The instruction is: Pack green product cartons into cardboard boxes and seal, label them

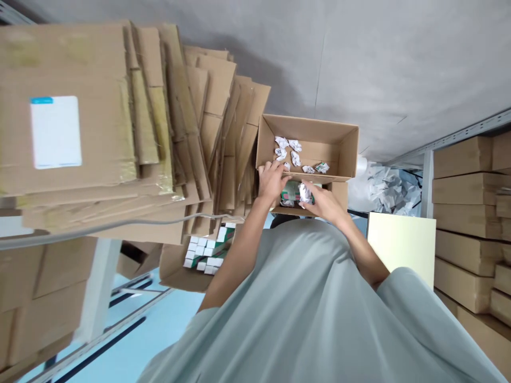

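Note:
An open cardboard box [343, 149] stands in front of me with several crumpled white paper wads [288, 149] on its bottom. My left hand [272, 181] rests on the box's near edge, fingers curled over it. My right hand [321, 201] is closed around a crumpled white wad [305, 192], held just above a green and white packet [290, 191] that lies between my two hands, below the box's near wall.
A tall stack of flattened cartons [120, 133] leans at the left. A carton of small white and green boxes [207, 252] sits lower left. Stacked cartons on a metal shelf [467, 213] stand at the right, with crumpled paper in plastic [389, 189] beside them.

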Action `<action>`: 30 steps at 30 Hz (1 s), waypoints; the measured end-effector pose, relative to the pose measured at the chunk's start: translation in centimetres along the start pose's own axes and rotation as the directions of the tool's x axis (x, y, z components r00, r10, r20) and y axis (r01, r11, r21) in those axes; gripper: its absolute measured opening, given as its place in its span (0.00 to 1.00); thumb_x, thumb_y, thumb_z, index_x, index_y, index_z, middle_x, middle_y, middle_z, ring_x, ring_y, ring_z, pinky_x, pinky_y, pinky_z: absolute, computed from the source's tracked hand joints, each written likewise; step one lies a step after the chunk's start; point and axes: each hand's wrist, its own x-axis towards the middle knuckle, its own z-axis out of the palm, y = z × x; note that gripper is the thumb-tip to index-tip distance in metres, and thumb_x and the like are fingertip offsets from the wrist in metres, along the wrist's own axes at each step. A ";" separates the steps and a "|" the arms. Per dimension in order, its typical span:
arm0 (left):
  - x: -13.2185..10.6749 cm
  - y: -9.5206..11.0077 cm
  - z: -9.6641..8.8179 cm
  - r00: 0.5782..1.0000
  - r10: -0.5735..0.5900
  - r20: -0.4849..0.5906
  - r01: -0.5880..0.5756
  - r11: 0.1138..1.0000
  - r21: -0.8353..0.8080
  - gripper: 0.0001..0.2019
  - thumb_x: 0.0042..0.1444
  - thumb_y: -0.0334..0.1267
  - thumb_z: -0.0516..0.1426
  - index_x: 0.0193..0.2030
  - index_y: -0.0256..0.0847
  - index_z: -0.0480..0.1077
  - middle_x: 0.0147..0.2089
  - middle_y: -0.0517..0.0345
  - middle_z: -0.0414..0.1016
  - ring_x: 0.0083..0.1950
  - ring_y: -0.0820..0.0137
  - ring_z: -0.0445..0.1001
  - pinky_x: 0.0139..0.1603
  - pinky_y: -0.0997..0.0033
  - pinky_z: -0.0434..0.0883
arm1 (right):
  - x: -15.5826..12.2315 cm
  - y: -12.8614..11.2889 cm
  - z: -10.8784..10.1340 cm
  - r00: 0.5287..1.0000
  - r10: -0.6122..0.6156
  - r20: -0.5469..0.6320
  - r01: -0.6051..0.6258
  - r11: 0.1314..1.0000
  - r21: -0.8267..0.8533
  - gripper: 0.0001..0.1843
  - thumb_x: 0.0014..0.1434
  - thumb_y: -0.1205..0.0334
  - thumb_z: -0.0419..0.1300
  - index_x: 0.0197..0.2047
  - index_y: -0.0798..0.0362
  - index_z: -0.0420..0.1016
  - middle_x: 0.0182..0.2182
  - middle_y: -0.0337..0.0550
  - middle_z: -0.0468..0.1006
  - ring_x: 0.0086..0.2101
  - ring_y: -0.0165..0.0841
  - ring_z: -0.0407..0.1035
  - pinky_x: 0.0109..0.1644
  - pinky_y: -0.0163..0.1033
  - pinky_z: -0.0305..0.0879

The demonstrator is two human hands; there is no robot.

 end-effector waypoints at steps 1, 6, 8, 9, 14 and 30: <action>0.0 0.0 0.0 1.000 -0.002 0.002 0.002 1.000 0.007 0.09 0.70 0.45 0.65 0.51 0.45 0.79 0.60 0.45 0.81 0.65 0.44 0.72 0.64 0.48 0.63 | 0.6 0.0 0.9 0.999 0.022 0.029 -0.022 1.000 -0.017 0.43 0.73 0.51 0.67 0.84 0.46 0.59 0.69 0.52 0.81 0.60 0.50 0.81 0.63 0.47 0.76; -0.2 0.0 0.1 1.000 -0.007 -0.002 0.007 1.000 0.026 0.09 0.70 0.45 0.65 0.52 0.45 0.79 0.59 0.45 0.81 0.65 0.44 0.72 0.64 0.47 0.63 | 2.2 -0.8 2.0 0.994 0.054 0.097 -0.043 0.993 -0.108 0.46 0.73 0.48 0.68 0.85 0.51 0.56 0.68 0.57 0.81 0.63 0.54 0.80 0.62 0.49 0.76; -0.3 0.0 0.1 1.000 -0.004 -0.005 0.004 1.000 0.021 0.09 0.70 0.45 0.65 0.52 0.45 0.79 0.59 0.45 0.81 0.65 0.44 0.72 0.64 0.48 0.63 | 1.9 -1.2 0.9 0.996 0.056 0.066 -0.047 0.990 -0.130 0.43 0.75 0.49 0.66 0.85 0.51 0.57 0.66 0.57 0.83 0.61 0.53 0.81 0.61 0.49 0.76; -0.4 0.0 0.2 1.000 -0.001 -0.007 0.001 1.000 0.016 0.09 0.71 0.45 0.65 0.52 0.45 0.79 0.59 0.45 0.81 0.64 0.44 0.72 0.64 0.48 0.63 | 1.7 -1.5 0.0 0.998 0.053 0.039 -0.048 0.990 -0.129 0.41 0.76 0.50 0.65 0.84 0.51 0.58 0.65 0.57 0.84 0.60 0.52 0.82 0.61 0.49 0.76; -0.6 -0.3 0.4 1.000 0.017 -0.019 -0.017 1.000 -0.009 0.10 0.70 0.44 0.65 0.53 0.44 0.79 0.59 0.44 0.80 0.63 0.45 0.72 0.63 0.49 0.64 | 3.3 -2.0 -5.7 0.990 0.020 -0.140 -0.040 0.990 -0.137 0.28 0.79 0.53 0.59 0.78 0.50 0.69 0.60 0.53 0.86 0.57 0.50 0.83 0.61 0.49 0.76; -0.1 -0.2 -0.5 0.999 0.026 0.020 -0.025 0.998 -0.049 0.09 0.71 0.42 0.65 0.54 0.43 0.79 0.60 0.41 0.80 0.65 0.44 0.73 0.63 0.47 0.66 | 27.8 -2.1 0.5 0.901 0.249 0.356 -0.018 0.840 -0.542 0.22 0.61 0.60 0.75 0.53 0.69 0.87 0.48 0.71 0.89 0.51 0.54 0.86 0.57 0.45 0.81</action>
